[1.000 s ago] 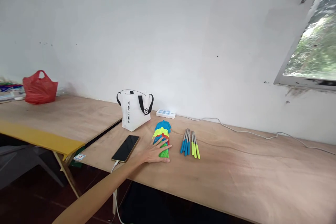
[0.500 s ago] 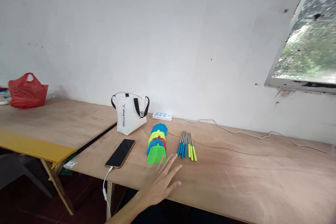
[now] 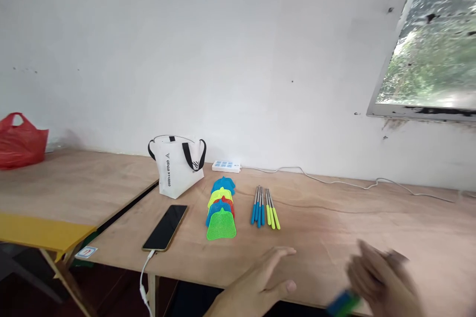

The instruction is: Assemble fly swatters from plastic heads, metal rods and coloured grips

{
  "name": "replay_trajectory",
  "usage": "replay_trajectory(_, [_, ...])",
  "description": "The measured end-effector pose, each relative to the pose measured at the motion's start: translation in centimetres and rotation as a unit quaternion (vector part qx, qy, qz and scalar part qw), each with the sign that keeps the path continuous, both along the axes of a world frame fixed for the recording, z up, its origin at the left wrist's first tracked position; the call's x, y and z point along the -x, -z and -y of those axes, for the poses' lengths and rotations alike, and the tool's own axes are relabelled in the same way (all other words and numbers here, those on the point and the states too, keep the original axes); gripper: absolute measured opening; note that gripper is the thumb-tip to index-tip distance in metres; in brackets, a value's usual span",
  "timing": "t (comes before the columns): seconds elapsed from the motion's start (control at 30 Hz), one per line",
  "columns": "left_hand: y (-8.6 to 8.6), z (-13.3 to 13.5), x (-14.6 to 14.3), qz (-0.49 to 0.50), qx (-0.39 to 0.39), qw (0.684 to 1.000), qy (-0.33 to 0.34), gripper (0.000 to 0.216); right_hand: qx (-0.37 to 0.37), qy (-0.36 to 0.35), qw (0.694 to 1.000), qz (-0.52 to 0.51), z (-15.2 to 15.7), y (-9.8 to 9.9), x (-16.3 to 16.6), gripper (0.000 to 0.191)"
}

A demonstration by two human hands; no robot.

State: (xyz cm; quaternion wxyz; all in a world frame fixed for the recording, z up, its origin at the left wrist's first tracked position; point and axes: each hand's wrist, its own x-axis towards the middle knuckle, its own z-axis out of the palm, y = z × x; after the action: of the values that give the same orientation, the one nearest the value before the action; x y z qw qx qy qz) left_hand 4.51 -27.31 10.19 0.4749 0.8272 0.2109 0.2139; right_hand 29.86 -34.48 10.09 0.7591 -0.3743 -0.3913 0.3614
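Note:
My left hand (image 3: 260,282) is over the front edge of the table, fingers stretched out and thumb apart, holding nothing. To its right, my right hand (image 3: 383,277) is smeared by motion. Its fingers are curled round something blurred, with a blue and green end (image 3: 342,303) poking out below and a greyish part above. Beyond my left hand lies an overlapping row of mesh fly swatter heads, with a green head (image 3: 222,225) nearest and a blue head (image 3: 223,184) farthest. Beside them are metal rods with blue grips (image 3: 258,213) and others with yellow grips (image 3: 273,215).
A phone (image 3: 166,228) with a white charging cable lies at the left of the table (image 3: 353,228). Behind it stand a white bag (image 3: 176,166) and a power strip (image 3: 226,166), whose cord runs along the wall. A red plastic bag (image 3: 22,143) sits on the neighbouring table.
My left hand has drawn back toward me and right, away from the fly swatter heads. My right hand has entered at the lower right with a blue-green thing. The view has shifted slightly right.

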Motion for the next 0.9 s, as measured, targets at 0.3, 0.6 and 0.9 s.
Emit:
replay_trajectory(0.3, [5.0,-5.6,-0.4,0.05,0.071,0.995,-0.04,0.042,0.027,-0.23,0.973,0.006,-12.6,0.0,11.3,0.056])
replay_trajectory(0.6, [7.2,-6.7,-0.8,0.036,0.077,0.993,-0.085,0.041,0.073,-0.176,0.981,0.047,-13.9,4.1,11.7,0.045])
replay_trajectory(0.9, [6.4,-6.3,-1.5,0.093,0.135,0.985,-0.054,0.044,0.112,-0.025,0.961,0.251,-14.8,6.2,7.9,0.051])
